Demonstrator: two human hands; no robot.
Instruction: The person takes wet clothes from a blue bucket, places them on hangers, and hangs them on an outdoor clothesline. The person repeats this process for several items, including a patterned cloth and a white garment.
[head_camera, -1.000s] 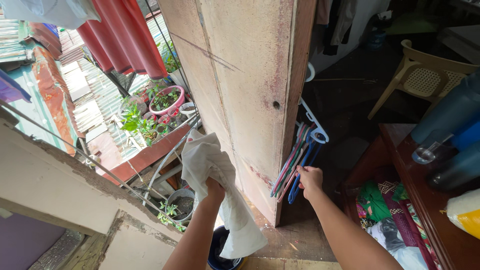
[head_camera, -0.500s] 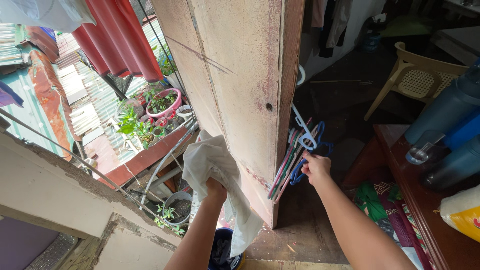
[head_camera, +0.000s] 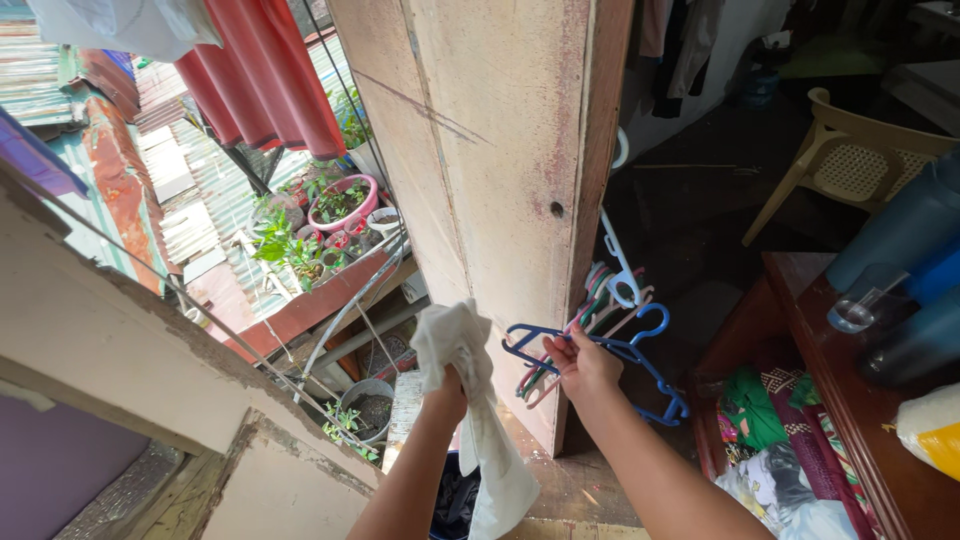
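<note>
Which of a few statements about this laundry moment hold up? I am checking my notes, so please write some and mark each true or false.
1. The left hand grips a white cloth. True.
2. The right hand holds a red hanger. False: it holds a blue hanger.
3. More hangers hang by the wooden door. True.
4. The plastic chair is bright green. False: it is beige.
5. Potted plants stand outside, below the red fabric. True.
</note>
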